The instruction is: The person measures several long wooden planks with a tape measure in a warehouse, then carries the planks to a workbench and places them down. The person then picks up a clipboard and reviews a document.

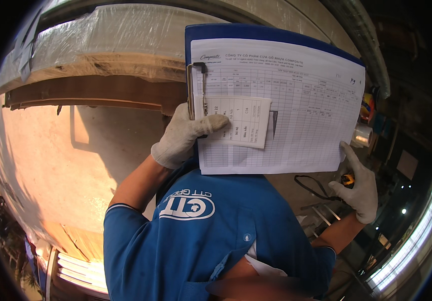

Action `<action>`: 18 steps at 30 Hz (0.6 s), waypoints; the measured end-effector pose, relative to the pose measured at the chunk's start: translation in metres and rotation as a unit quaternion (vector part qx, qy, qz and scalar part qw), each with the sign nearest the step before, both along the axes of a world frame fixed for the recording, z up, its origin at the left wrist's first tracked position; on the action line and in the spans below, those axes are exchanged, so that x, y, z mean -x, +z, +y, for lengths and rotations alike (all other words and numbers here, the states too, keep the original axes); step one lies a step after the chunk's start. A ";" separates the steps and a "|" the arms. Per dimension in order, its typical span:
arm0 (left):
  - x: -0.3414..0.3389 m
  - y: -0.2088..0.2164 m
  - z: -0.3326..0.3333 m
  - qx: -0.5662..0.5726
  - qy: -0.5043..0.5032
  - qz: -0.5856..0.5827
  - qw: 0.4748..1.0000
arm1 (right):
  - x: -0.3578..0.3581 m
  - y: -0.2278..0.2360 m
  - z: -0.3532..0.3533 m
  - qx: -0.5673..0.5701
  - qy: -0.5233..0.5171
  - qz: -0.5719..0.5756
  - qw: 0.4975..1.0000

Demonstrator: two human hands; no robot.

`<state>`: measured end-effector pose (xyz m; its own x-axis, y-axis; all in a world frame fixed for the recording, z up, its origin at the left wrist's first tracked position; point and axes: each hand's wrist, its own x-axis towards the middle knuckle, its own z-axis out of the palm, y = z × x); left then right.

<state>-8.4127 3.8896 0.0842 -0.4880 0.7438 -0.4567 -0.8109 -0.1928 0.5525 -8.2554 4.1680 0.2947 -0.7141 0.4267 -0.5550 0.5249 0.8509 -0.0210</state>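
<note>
A blue clipboard [221, 31] is tilted in front of my chest, carrying white printed table sheets [316, 130]. My gloved left hand [183, 134] grips its left edge just below the metal clip [196, 83]. The left thumb presses a small stack of white label slips [251, 123] flat against the sheets. Beside the papers' lower right corner, my gloved right hand [360, 188] has its fingers apart, the index fingertip at the paper's edge. Between that thumb and index finger shows a yellow and black tape measure [347, 180]; it seems to lie behind the hand.
Long panels wrapped in clear film [125, 40] lie across the far left, above a brown board [95, 95]. Sunlit concrete floor [70, 165] spreads to my left. A black strap loop [309, 184] and a roll of clear film [362, 135] are at the right.
</note>
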 end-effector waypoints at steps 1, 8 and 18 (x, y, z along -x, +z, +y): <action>-0.002 -0.001 0.000 0.003 0.001 -0.002 1.000 | -0.002 0.000 0.000 0.008 -0.018 -0.011 1.000; -0.005 -0.001 0.000 0.010 -0.001 0.008 1.000 | -0.004 0.003 0.002 0.019 -0.033 -0.013 0.999; -0.007 0.001 0.001 0.010 -0.007 0.009 1.000 | -0.016 0.001 0.003 0.019 -0.006 0.004 1.000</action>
